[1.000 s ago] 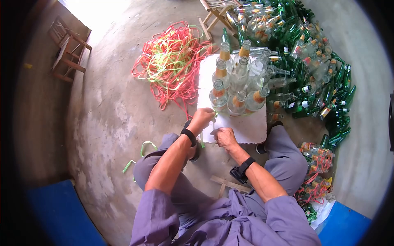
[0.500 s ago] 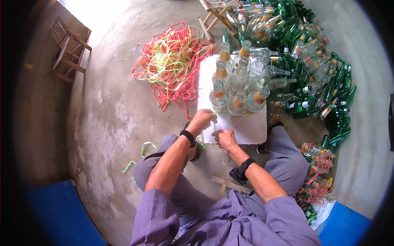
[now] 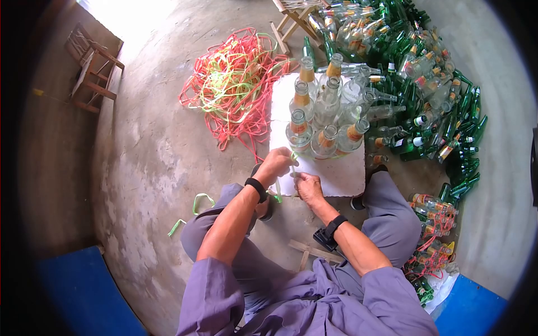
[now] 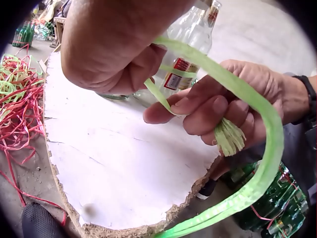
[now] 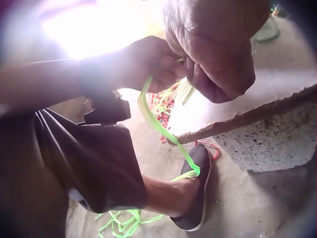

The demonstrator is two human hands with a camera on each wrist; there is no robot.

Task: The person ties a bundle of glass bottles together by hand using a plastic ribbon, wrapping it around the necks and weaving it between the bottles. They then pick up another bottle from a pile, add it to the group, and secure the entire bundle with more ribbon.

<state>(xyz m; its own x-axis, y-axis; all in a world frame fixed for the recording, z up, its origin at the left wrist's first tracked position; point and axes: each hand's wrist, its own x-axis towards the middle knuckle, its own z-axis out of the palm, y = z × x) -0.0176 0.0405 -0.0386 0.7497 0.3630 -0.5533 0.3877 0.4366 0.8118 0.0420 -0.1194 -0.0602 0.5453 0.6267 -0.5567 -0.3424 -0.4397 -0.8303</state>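
Note:
In the head view my left hand (image 3: 276, 164) pinches a flat green plastic strap (image 4: 270, 134) just in front of several clear glass bottles (image 3: 325, 115). Close beside it, my right hand (image 3: 308, 187) grips the strap's other end. The left wrist view shows the strap's frayed tip (image 4: 230, 137) poking out from under the right hand's curled fingers. A short taut length runs between the two hands, while a long loop hangs over the edge of the white board (image 4: 124, 163). The bottles stand upright in a tight bunch on that board, and a green band circles them low down.
Tangled red and green straps (image 3: 238, 89) lie on the floor left of the board. A large heap of loose bottles (image 3: 420, 89) fills the right side. Strapped bundles of bottles (image 3: 434, 218) sit by the right knee. A wooden stool (image 3: 297, 19) stands behind.
My right hand has shifted slightly up and to the right, with its fingers re-placed on the strap. The left hand stays almost where it was; the bottles have not moved.

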